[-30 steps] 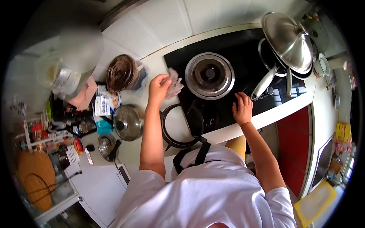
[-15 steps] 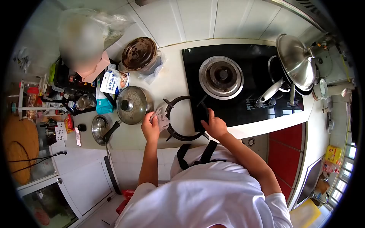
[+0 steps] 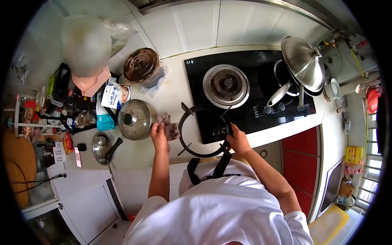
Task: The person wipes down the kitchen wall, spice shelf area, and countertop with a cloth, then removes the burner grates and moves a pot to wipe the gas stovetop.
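Blk round pronged ring (image 3: 201, 155) | R hand (image 3: 239, 141) gripping rim | L hand (image 3: 160, 138) pinching crumpled gry cloth (image 3: 171, 129)

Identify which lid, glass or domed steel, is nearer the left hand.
The glass lid with the round black knob: it is just beside the left hand, while the domed steel lid is across the cooktop.

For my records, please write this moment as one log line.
left hand: holds cloth | right hand: at ring stand's rim | burner: stand off it
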{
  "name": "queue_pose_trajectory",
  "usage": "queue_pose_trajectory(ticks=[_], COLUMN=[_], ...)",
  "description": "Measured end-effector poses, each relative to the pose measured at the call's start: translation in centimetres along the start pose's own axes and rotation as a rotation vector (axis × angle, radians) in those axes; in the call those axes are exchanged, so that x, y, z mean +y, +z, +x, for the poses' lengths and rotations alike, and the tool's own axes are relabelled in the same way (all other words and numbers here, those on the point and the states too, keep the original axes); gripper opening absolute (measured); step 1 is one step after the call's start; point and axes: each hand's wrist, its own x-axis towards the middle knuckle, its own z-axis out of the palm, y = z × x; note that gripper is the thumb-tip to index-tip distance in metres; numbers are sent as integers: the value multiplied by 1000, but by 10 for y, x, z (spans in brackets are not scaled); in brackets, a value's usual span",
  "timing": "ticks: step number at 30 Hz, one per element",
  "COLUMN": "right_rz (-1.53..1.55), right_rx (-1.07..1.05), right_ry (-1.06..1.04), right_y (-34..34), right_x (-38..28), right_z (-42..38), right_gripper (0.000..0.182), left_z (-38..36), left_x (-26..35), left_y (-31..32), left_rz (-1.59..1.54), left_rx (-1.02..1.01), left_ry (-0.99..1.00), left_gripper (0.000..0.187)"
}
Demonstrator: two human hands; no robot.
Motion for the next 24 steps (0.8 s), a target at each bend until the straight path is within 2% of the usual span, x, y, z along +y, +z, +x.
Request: queue_pose_trajectory(ticks=[2, 3, 4, 6, 8, 10, 12, 14, 15, 16, 19, 20, 23, 24], right_rz=[145, 147, 241, 331, 506, 493, 479, 499, 499, 522, 558, 568, 592, 600], right_rx=[10, 21, 17, 18, -67, -55, -41, -48, -47, -51, -51, -51, -41, -39], right_ry=[-2, -2, -27, -60, -96, -112, -126, -133, -134, -130, -136, -142, -151, -155], right_y=[-4, -5, -6, -8, -10, -12, -14, -15, -15, -15, -11, -9, -3, -1], right_x=[-9, -15, -22, -33, -41, -56, -64, -66, -68, -69, -65, -64, -64, -63], right_z=[-8, -11, -13, -14, -14, -16, -17, -17, -18, -21, -26, -27, -31, -30], right_gripper=[52, 52, 50, 48, 44, 41, 39, 31, 31, 31, 31, 32, 32, 32], left_z=[-9, 1, -18, -1, -17, -25, -37, -48, -68, -68, -64, -62, -59, -58], left_x=[12, -7, 22, -26, -11, -5, 18, 24, 50, 47, 35, 31, 24, 29], left_y=[21, 25, 54, 73, 109, 136, 160, 175, 188, 189, 188, 187, 188, 188], left_rz=[-199, -300, -533, -366, -315, -556, -751, -643, -591, -590, -304, -303, -14, -10], left_rx=[-239, -327, -319, -326, -456, -596, -878, -975, -773, -776, -743, -745, -687, -684], left_ry=[-168, -215, -394, -363, -313, -381, -433, -346, -408, -407, -197, -197, 189, 189], left_gripper=[22, 26, 28, 27, 30, 33, 34, 29, 23, 23, 16, 16, 16, 16])
